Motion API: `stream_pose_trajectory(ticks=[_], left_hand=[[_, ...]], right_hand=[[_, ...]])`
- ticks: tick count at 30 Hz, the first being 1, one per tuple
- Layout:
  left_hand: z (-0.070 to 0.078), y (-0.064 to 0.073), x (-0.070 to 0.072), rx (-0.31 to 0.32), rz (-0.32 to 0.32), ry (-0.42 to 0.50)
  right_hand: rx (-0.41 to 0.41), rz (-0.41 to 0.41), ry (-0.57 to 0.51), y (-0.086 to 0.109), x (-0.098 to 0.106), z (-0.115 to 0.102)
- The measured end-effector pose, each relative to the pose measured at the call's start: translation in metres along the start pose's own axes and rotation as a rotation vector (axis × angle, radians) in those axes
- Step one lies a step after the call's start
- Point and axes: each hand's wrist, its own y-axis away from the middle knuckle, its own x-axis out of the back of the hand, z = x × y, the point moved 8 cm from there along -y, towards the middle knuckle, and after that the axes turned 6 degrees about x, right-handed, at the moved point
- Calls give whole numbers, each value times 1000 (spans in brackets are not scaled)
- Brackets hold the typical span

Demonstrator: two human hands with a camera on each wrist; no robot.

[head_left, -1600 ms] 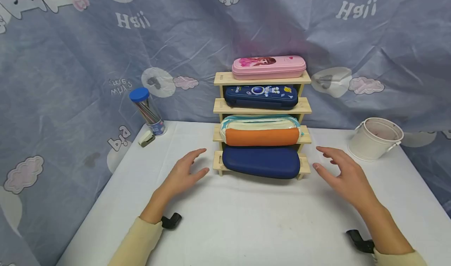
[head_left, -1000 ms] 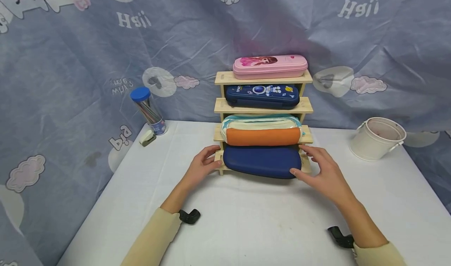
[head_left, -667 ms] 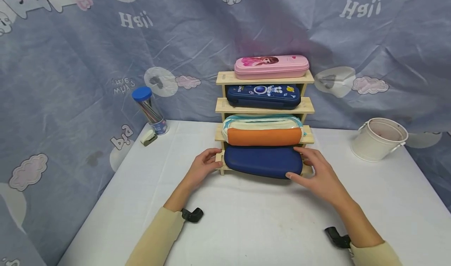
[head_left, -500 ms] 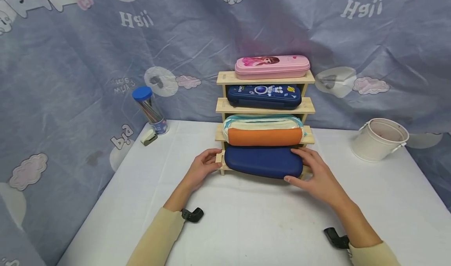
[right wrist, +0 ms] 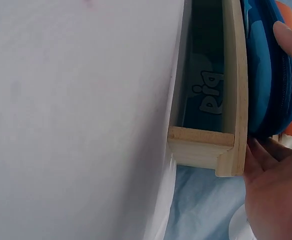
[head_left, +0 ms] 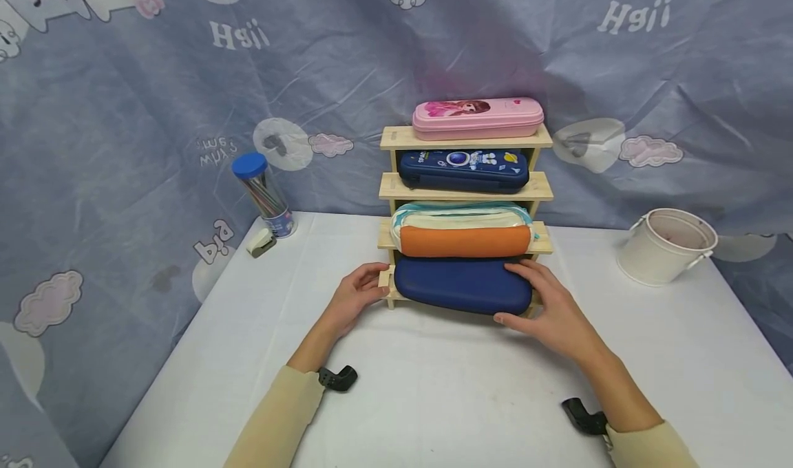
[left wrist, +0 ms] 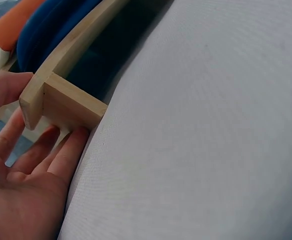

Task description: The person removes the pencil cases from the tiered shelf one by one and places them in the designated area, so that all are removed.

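Observation:
A navy blue pencil case (head_left: 461,285) lies on the lowest tier of a stepped wooden rack (head_left: 385,275). My right hand (head_left: 551,310) grips its right end, thumb at the front edge and fingers over the back; in the right wrist view the thumb (right wrist: 291,42) is on the case's side. My left hand (head_left: 350,299) holds the left end of the bottom tier. In the left wrist view its thumb (left wrist: 11,87) is on the board's end and the fingers are curled toward the leg. Above are an orange-and-cream pencil case (head_left: 464,241), an astronaut pencil case (head_left: 464,172) and a pink pencil case (head_left: 477,120).
A clear jar with a blue lid (head_left: 266,196), full of thin sticks, stands at the back left beside a small white and dark green object (head_left: 261,242). At the back right is a white bucket (head_left: 663,248). A printed grey-blue cloth (head_left: 341,55) hangs behind the white table (head_left: 434,399).
Both hands have come inward from either side of the rack. The left has taken hold of the bottom tier's end; the right has slid left around the navy pencil case, which stays in place.

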Motion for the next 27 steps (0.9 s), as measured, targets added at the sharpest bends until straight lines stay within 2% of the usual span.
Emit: stream_pose_trajectory(ticks=[8, 16, 23, 27], left_hand=[[-1, 0, 0, -13, 4, -1], [-2, 1, 1, -17, 3, -7], [-2, 1, 0, -20, 6, -10], [0, 1, -2, -22, 7, -12]], right_hand=[[43, 77, 0, 1, 5, -1], [46, -15, 51, 3, -5, 0], [37, 52, 36, 7, 2, 0], [8, 55, 21, 11, 6, 2]])
